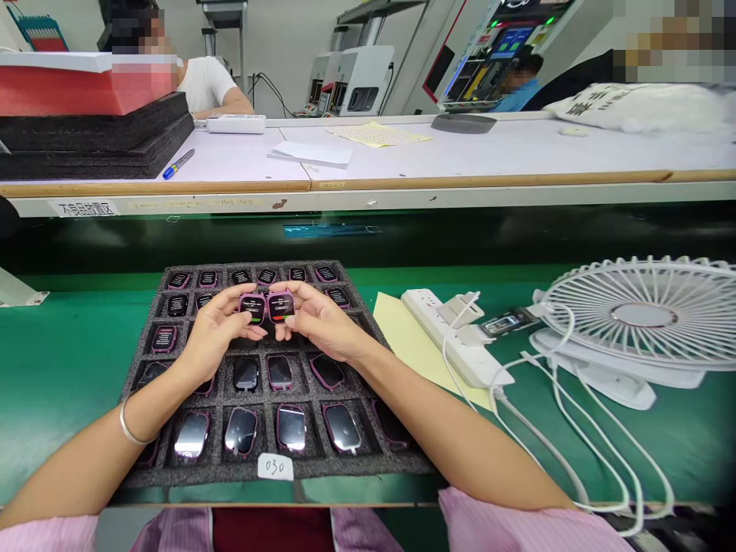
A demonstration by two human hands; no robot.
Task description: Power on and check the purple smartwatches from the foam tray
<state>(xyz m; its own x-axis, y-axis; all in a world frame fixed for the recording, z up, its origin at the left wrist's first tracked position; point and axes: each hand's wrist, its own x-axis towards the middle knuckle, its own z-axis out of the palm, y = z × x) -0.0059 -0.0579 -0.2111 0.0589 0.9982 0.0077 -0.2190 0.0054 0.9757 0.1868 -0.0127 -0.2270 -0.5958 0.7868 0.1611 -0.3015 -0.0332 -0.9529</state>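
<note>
Head: two hands hold two watches over one tray

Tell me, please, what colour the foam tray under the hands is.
The foam tray is dark grey, seen best in the head view.

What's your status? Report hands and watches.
Left hand: gripping one lit watch. Right hand: gripping another lit watch, alongside. Forearms: across the foam tray below.

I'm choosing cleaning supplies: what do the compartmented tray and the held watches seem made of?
Tray: probably foam, matte dark grey, given its speckled grain. Held watches: smooth, dark fronts showing lit text suggest glass or plastic; purplish rims could be metal or plastic.
</note>
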